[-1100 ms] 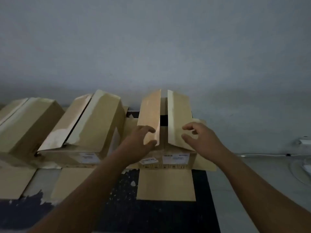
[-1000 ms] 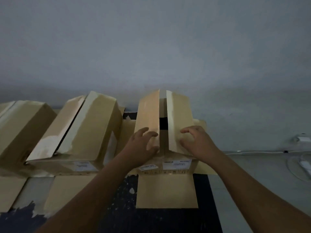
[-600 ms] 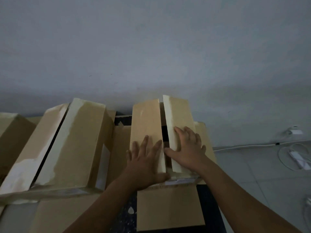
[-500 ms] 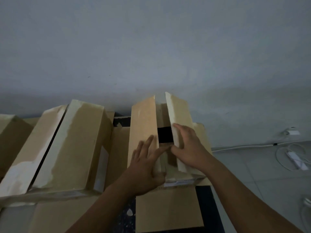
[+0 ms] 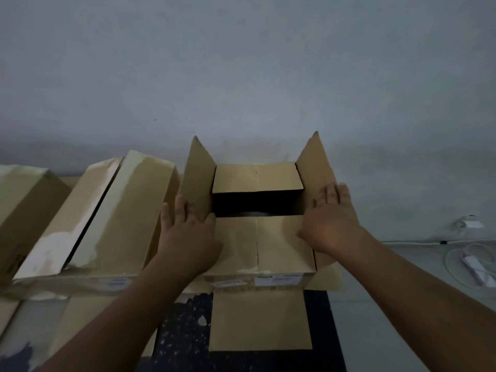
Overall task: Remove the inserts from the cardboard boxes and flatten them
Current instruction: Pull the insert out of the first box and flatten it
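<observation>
— While both long flaps stand spread, which step is in hand?

— Opening, I judge; nothing is out yet. Left hand [image 5: 188,237] lies flat on the left long flap [image 5: 198,178], fingers straight, pressing outward. Right hand [image 5: 330,221] does the same on the right long flap [image 5: 314,167]. Neither grips anything.

— Where's the box?

— Middle box [image 5: 281,264] sits on a dark speckled surface [image 5: 182,318], back end near the wall [image 5: 241,76]. Near inner flap [image 5: 241,242] and far inner flap [image 5: 257,174] cover most of the opening, with a dark gap [image 5: 257,202] between them. Insert not made out; too dark inside.

— Next move?

— Likely fold both inner flaps back, fingertips under their free edges at the gap, then reach down.

— Room?

— Tight on the left: that long flap stands just beside the neighbouring box [image 5: 128,210]. Right side is open, with only a cable [image 5: 408,241] lying well off. The wall may stop the far flap folding right back. A flat cardboard panel [image 5: 260,320] lies in front, towards the person.
</observation>
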`<state>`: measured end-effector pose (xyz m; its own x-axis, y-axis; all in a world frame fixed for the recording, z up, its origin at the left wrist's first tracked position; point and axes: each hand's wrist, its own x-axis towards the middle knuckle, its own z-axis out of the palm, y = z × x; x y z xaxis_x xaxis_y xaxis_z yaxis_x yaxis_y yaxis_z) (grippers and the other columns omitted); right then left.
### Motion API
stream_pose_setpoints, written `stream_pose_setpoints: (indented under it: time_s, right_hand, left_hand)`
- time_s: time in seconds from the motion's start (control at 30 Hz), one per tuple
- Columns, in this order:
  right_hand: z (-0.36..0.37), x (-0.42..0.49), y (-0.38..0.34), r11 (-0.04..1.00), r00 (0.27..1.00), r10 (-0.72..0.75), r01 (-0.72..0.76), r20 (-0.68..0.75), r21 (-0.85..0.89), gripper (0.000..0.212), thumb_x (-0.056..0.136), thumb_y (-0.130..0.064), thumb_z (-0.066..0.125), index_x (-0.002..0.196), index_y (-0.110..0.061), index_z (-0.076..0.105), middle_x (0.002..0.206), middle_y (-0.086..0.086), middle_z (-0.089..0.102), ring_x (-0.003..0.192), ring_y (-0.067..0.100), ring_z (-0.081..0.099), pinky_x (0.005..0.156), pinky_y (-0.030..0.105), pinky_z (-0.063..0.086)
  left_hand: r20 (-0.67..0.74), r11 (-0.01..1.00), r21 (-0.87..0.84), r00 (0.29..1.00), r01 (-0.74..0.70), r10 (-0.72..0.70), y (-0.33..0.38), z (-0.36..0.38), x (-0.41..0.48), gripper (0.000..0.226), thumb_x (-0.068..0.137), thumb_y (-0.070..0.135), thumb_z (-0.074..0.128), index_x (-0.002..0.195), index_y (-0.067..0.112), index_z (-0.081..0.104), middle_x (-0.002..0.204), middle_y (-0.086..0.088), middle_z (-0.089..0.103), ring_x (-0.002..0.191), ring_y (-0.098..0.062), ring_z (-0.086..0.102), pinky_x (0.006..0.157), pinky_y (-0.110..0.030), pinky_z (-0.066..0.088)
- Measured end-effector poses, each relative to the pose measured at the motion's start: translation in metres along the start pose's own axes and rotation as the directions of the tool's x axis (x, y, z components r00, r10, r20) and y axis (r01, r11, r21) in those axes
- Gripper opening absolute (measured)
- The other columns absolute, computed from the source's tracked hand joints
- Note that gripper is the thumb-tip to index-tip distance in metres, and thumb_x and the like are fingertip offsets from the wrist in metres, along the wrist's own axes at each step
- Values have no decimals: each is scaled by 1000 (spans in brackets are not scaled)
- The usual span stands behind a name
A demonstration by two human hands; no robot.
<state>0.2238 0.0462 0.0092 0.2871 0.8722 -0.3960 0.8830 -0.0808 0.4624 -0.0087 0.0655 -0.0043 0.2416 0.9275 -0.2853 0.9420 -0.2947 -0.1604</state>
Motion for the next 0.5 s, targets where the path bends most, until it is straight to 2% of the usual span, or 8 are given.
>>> stream_pose_setpoints:
  time_s: [0.13, 0.23, 0.33, 0.4, 0.5]
  right_hand:
    - [32, 12, -8, 961, 1000, -15, 14, 1, 277, 86, 87, -73, 24, 153, -21, 6, 159, 18, -4, 143, 44, -12, 112, 60, -9]
    - [53, 17, -15, 869, 999, -52, 46, -2, 493, 84, 85, -76, 25, 152, -29, 6, 161, 8, -5, 142, 47, -12, 112, 62, -3]
    - [64, 21, -17, 785, 997, -48, 73, -57, 615, 85, 82, -77, 32, 150, -34, 4, 161, 2, -5, 141, 48, -11, 112, 65, -1]
    - [66, 23, -16, 750, 996, -53, 86, -71, 656, 87, 80, -78, 37, 149, -36, 7, 161, 0, -2, 141, 49, -9, 111, 65, -1]
    - [65, 24, -13, 705, 995, -41, 97, -96, 702, 79, 78, -79, 41, 143, -36, 25, 158, -1, 14, 142, 46, 2, 111, 64, 5]
  left_hand:
    - [117, 990, -134, 992, 50, -34, 2, 19, 13, 78, 90, 65, 33, 152, 28, 3, 159, -19, 3, 143, -46, -9, 115, -58, 1]
    - [164, 953, -289, 985, 95, -48, 6, 37, 23, 77, 90, 67, 32, 151, 35, -3, 160, -9, -2, 141, -50, -6, 112, -62, 6]
    - [162, 884, -440, 982, 158, -95, 9, 46, 39, 80, 88, 67, 37, 150, 36, -4, 161, -2, -5, 142, -50, -7, 112, -65, 6]
    - [161, 864, -472, 980, 177, -114, 11, 46, 50, 82, 86, 69, 39, 150, 34, 2, 161, -1, -4, 142, -49, -8, 110, -68, 4]
    - [152, 878, -453, 984, 155, -95, 12, 43, 59, 72, 86, 67, 41, 145, 30, 27, 160, -5, 2, 142, -48, -6, 109, -69, 4]
